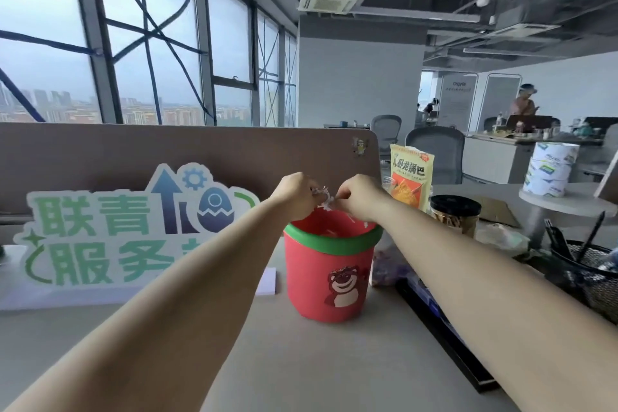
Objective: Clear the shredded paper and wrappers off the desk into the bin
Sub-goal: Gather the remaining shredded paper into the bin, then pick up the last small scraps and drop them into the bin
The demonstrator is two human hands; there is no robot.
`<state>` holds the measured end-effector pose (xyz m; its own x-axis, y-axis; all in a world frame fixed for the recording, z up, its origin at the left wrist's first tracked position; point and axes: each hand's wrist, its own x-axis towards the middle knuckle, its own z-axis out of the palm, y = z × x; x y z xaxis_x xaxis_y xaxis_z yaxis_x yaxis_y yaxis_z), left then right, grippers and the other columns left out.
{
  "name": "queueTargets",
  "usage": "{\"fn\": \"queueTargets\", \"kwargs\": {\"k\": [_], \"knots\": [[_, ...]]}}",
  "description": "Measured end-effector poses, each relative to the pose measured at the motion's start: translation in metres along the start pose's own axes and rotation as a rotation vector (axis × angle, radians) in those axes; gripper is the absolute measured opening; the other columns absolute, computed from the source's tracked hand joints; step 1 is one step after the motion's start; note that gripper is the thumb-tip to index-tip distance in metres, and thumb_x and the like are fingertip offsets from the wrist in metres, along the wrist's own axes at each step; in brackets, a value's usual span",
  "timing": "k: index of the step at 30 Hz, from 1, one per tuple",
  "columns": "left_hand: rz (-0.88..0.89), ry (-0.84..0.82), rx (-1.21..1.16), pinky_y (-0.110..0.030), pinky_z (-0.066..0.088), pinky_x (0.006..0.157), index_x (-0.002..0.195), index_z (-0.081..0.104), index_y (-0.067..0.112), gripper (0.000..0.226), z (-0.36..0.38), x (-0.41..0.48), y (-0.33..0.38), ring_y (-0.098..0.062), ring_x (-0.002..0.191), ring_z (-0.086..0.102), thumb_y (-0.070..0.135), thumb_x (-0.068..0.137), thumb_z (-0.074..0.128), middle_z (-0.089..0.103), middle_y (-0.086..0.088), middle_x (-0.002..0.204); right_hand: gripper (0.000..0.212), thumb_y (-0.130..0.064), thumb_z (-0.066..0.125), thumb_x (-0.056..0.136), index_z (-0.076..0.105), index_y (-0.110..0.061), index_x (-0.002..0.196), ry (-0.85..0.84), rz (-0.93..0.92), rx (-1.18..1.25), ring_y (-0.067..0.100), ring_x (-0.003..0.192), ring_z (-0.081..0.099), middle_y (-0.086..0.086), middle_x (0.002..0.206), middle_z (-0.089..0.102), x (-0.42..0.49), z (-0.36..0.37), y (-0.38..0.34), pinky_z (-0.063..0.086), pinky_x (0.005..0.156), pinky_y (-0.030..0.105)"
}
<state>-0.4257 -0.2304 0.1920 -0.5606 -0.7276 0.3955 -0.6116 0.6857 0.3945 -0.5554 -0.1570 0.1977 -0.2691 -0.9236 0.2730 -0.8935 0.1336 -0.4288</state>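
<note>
- Two hands meet above the bin (pixel 307 271): left hand (pixel 296 194) and right hand (pixel 359 196), fingers (pixel 344 193) of both curled, pinching one clump of shredded paper (pixel 323 200) between them.
- Clump hangs just over the green rim, at the bin's 12 o'clock edge.
- Bin stands upright on the worktop (pixel 234 361); sign (pixel 127 227) at its 9 o'clock, snack bag (pixel 409 174) at 1 o'clock, black-lidded jar (pixel 454 216) at 2 o'clock.

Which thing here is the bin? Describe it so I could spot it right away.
Find the brown partition at the back of the desk, with a green-lettered sign before it. Just right of that sign, below the left hand and right hand pinching shredded paper, stands the bin. It alone is a pinkish-red tub with a green rim and a bear picture on its front.
</note>
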Motion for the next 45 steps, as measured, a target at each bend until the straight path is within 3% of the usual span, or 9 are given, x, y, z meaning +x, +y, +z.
{"fn": "queueTargets", "kwargs": {"k": [4,8,11,14,18,22,31,37,45], "knots": [[-0.013,-0.078,0.021,-0.026,0.035,0.064,0.096,0.069,0.011,0.028,0.008,0.008,0.006,-0.021,0.075,0.049,0.033,0.091,0.054,0.056,-0.006,0.078,0.019,-0.01,0.056,0.086,0.07,-0.015,0.098,-0.016,0.062,-0.144,0.02,0.077,0.049,0.006,0.09,0.062,0.009,0.009,0.004,0.026,0.045,0.017],[0.007,-0.158,0.106,-0.026,0.034,0.058,0.095,0.067,0.013,0.021,0.014,0.006,0.011,-0.022,0.076,0.048,0.025,0.092,0.051,0.051,0.0,0.067,0.026,-0.006,0.051,0.085,0.07,-0.016,0.1,-0.037,0.054,-0.153,0.021,0.079,0.054,0.005,0.087,0.062,0.009,0.009,0.008,0.037,0.063,0.023],[0.017,-0.224,0.16,-0.03,0.046,0.074,0.109,0.067,0.013,0.026,0.009,0.002,0.016,-0.028,0.094,0.058,0.021,0.092,0.05,0.067,-0.007,0.103,0.026,-0.009,0.052,0.086,0.071,-0.017,0.101,-0.038,0.033,-0.129,0.021,0.078,0.056,0.005,0.092,0.067,0.005,0.007,0.01,0.038,0.068,0.024],[0.049,-0.217,0.186,-0.028,0.045,0.086,0.121,0.061,0.017,0.033,0.002,-0.006,0.019,-0.028,0.111,0.056,0.019,0.093,0.045,0.062,-0.009,0.124,0.024,-0.015,0.053,0.087,0.07,-0.016,0.104,-0.024,0.001,-0.069,0.02,0.082,0.056,0.005,0.092,0.066,-0.002,0.0,0.007,0.038,0.071,0.024],[0.079,-0.248,0.204,-0.03,0.044,0.095,0.128,0.055,0.023,0.037,-0.006,-0.012,0.02,-0.029,0.117,0.053,0.018,0.093,0.045,0.057,-0.009,0.131,0.024,-0.014,0.051,0.089,0.069,-0.015,0.105,-0.025,-0.039,-0.08,0.024,0.099,0.061,0.006,0.11,0.069,-0.014,-0.009,0.002,0.038,0.073,0.024],[0.102,-0.291,0.229,-0.032,0.048,0.092,0.129,0.053,0.022,0.039,-0.015,-0.021,0.024,-0.026,0.105,0.058,0.027,0.09,0.053,0.063,-0.009,0.121,0.025,-0.016,0.051,0.09,0.067,-0.015,0.11,-0.014,-0.061,-0.093,0.025,0.109,0.058,0.006,0.119,0.065,-0.028,-0.016,-0.005,0.044,0.086,0.029],[0.124,-0.206,0.206,-0.026,0.039,0.076,0.122,0.057,0.019,0.036,-0.007,-0.022,0.021,-0.026,0.106,0.056,0.031,0.089,0.055,0.06,-0.007,0.119,0.026,-0.021,0.053,0.09,0.064,-0.016,0.113,0.005,-0.063,-0.089,0.025,0.108,0.058,0.007,0.12,0.064,-0.032,-0.015,0.004,0.045,0.087,0.031],[0.112,0.004,0.094,-0.03,0.045,0.088,0.116,0.063,0.019,0.032,-0.024,-0.064,-0.003,-0.027,0.11,0.055,0.026,0.086,0.056,0.063,-0.007,0.114,0.024,-0.022,0.056,0.086,0.065,-0.017,0.107,0.171,-0.121,0.054,0.025,0.104,0.06,0.006,0.114,0.065,-0.049,-0.005,-0.008,0.048,0.092,0.035],[-0.146,0.081,-0.011,-0.032,0.036,0.106,0.128,0.053,0.021,0.039,-0.025,-0.21,-0.066,-0.022,0.129,0.046,0.031,0.09,0.056,0.046,-0.002,0.143,0.021,-0.011,0.058,0.081,0.066,-0.012,0.101,0.254,-0.171,0.166,0.028,0.106,0.056,0.012,0.113,0.06,-0.134,0.071,-0.033,0.044,0.093,0.033]]}}
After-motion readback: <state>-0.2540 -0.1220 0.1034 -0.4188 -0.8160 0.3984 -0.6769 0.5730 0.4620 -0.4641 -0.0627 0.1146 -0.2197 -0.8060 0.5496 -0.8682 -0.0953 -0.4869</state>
